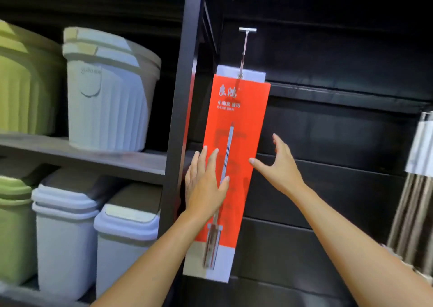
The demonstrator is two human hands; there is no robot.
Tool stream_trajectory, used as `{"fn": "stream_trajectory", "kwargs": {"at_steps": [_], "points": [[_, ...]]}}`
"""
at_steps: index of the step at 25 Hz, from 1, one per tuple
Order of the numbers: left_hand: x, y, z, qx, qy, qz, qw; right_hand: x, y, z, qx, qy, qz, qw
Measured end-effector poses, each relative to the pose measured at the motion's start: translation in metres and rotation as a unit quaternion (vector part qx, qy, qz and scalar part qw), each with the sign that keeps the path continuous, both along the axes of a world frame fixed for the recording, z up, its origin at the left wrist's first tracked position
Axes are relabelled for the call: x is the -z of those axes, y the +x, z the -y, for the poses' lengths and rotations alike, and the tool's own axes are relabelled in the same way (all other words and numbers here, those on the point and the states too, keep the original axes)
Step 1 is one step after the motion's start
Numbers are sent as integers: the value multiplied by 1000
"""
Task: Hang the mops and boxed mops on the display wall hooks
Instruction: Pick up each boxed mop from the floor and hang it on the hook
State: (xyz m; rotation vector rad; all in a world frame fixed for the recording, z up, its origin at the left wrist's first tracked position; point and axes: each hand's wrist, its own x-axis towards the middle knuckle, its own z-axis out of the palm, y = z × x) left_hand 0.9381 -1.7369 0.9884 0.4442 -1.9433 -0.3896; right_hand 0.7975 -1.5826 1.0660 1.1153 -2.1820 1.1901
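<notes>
A long red and white boxed mop (pixel 236 123) hangs by its white top tab from a metal hook (pixel 244 46) on the black slatted display wall (pixel 339 142). The box tilts slightly, its lower end swung left. My left hand (pixel 205 182) lies flat with fingers spread against the box's lower left face. My right hand (pixel 278 163) is open just right of the box, with its thumb tip at the box's right edge and the fingers off it.
A black shelf post (pixel 182 119) stands just left of the box. Left of the post, shelves hold white bins (pixel 110 88) and green bins (pixel 21 79). Metal mop handles (pixel 414 201) hang at the far right.
</notes>
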Motion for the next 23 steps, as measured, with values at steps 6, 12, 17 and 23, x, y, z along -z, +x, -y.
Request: {"fn": "stream_trajectory", "kwargs": {"at_steps": [6, 12, 17, 23], "points": [[111, 9, -47, -7, -42, 203, 978, 137, 13, -90, 57, 119, 58, 989], [195, 4, -167, 67, -92, 338, 934, 254, 28, -232, 123, 229, 87, 962], [254, -7, -309, 158, -172, 424, 875, 319, 51, -406, 208, 277, 116, 931], [301, -14, -520, 306, -241, 443, 808, 371, 114, -631, 317, 293, 219, 875]]}}
